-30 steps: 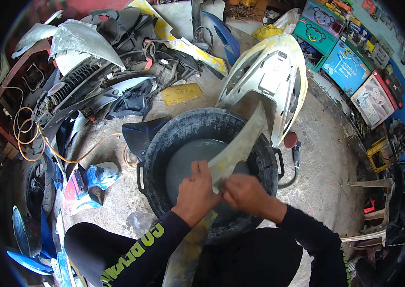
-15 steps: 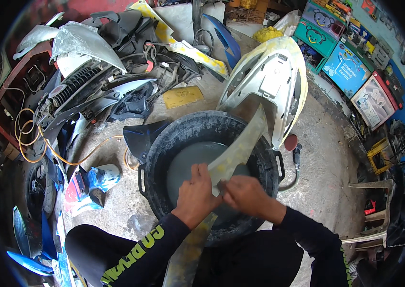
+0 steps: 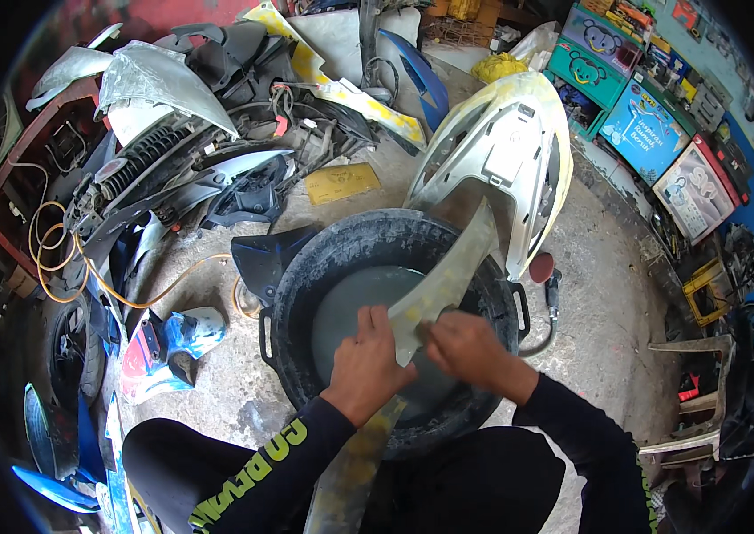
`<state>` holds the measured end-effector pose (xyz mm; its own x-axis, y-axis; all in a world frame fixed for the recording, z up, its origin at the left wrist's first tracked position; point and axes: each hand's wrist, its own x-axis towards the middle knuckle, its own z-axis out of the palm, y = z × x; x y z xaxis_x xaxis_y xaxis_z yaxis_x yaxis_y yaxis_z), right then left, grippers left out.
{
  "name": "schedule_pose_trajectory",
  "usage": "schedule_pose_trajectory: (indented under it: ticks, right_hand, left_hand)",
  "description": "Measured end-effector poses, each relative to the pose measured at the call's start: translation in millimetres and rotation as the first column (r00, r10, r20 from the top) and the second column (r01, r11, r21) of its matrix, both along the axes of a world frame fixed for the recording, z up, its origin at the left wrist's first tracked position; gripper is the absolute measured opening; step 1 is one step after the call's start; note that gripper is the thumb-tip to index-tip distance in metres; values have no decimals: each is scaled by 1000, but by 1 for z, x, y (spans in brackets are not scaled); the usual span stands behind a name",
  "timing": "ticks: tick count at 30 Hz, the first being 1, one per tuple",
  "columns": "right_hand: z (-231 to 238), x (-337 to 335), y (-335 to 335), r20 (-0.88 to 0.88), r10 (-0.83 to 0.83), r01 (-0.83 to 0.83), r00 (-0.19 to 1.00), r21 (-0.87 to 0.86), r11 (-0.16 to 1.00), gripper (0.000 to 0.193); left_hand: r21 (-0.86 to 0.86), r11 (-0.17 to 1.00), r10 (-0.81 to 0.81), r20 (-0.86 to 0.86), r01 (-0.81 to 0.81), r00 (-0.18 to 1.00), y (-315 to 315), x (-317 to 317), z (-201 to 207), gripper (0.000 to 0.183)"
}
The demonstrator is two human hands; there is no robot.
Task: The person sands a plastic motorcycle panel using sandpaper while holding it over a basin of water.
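A long, curved vehicle body panel (image 3: 454,265), pale grey with yellowish patches, slants across the black tub (image 3: 341,238) from its far right rim down towards my lap. My left hand (image 3: 366,365) is closed around the panel's middle, thumb on the near side. Against the panel's right edge, my right hand (image 3: 470,356) presses a small dark grey piece of sandpaper (image 3: 445,313), mostly hidden under its fingers. Cloudy grey water (image 3: 346,307) lies in the tub below both hands.
Behind the tub stands a large whitish tail fairing (image 3: 519,151). A round sander (image 3: 543,267) lies right of it. Motorcycle parts (image 3: 163,160) pile up at the left, with an orange hose (image 3: 141,304) on the floor. Boxes and shelves (image 3: 644,125) line the right.
My right hand has slid a little right and up along the panel's edge with the sandpaper. My left hand and the panel stay almost where they were.
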<state>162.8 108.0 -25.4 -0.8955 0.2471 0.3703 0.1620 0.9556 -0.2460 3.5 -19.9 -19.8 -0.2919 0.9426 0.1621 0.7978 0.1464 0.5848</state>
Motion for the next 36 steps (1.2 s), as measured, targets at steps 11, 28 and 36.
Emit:
schedule_pose_trajectory:
  ticks: [11, 28, 36]
  right_hand:
    - [2, -6, -17, -115, 118, -120, 986, -10, 993, 21]
    - [4, -3, 1, 5, -36, 36, 999, 20, 999, 17]
    - [0, 1, 9, -68, -54, 55, 996, 12, 998, 21]
  left_hand:
    - [-40, 999, 6, -17, -6, 1000, -2, -1, 5, 71]
    - [32, 999, 12, -7, -11, 1000, -3, 0, 1, 68]
    - [0, 1000, 6, 18, -6, 1000, -3, -2, 3, 69]
